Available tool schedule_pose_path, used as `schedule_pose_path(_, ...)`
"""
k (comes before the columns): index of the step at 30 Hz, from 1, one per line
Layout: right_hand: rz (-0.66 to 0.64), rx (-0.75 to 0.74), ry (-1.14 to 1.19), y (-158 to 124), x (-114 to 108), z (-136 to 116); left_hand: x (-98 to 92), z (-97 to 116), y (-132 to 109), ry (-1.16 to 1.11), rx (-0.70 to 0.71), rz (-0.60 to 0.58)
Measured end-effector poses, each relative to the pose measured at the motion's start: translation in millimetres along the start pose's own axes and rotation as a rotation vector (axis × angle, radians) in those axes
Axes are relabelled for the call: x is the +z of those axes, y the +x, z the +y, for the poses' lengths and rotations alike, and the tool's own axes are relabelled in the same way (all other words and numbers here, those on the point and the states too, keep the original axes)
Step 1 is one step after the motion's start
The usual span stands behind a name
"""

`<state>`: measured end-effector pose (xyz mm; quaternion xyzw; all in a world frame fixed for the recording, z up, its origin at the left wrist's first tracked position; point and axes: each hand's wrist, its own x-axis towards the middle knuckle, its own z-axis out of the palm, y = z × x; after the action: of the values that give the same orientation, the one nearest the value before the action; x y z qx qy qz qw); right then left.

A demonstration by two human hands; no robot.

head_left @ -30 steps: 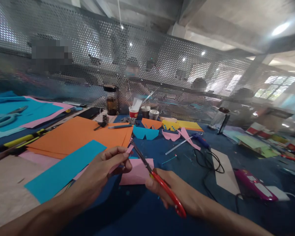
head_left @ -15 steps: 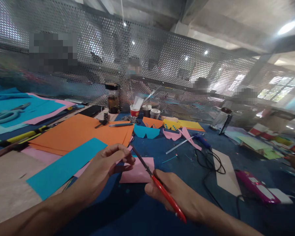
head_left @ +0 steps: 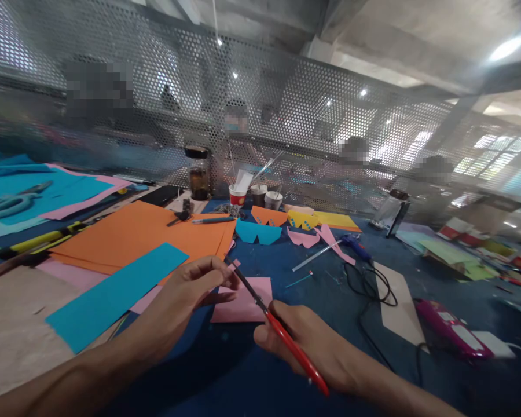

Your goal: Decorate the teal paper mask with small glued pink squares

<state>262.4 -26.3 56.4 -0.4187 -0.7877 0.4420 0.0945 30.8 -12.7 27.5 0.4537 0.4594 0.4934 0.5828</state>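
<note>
My right hand [head_left: 297,336] grips a pair of red-handled scissors [head_left: 293,347], their dark blades pointing up and left toward my left hand. The blades look nearly together. My left hand [head_left: 206,281] is closed in a pinch on a small pink paper piece [head_left: 234,264], which is mostly hidden behind the fingers and crosses the blades near their tip. Beneath both hands a pink paper sheet [head_left: 252,304] lies flat on the dark blue table. A blue paper strip [head_left: 121,295] lies beside my left forearm, partly over orange sheets [head_left: 143,231].
Cut paper shapes, such as a blue one [head_left: 259,231], stand behind my hands. On the right are a glue gun [head_left: 356,246] with a black cord and a magenta device [head_left: 454,330]. Paper cups [head_left: 237,196] and a jar [head_left: 197,174] stand before a perforated metal screen [head_left: 295,116].
The scissors' blades have closed slightly and tilted, and a bit of pink paper now shows past them. My left hand has barely moved. A person's hand at the far right has left view.
</note>
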Motion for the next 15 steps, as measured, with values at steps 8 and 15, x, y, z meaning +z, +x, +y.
schedule_pose_path(8, 0.018, 0.0, 0.13, 1, 4, 12, -2.1, -5, 5, 0.112, 0.041, 0.069)
schedule_pose_path(15, 0.145, 0.007, 0.418, 12, 13, 31, -2.2, -8, 7, 0.041, -0.028, 0.065)
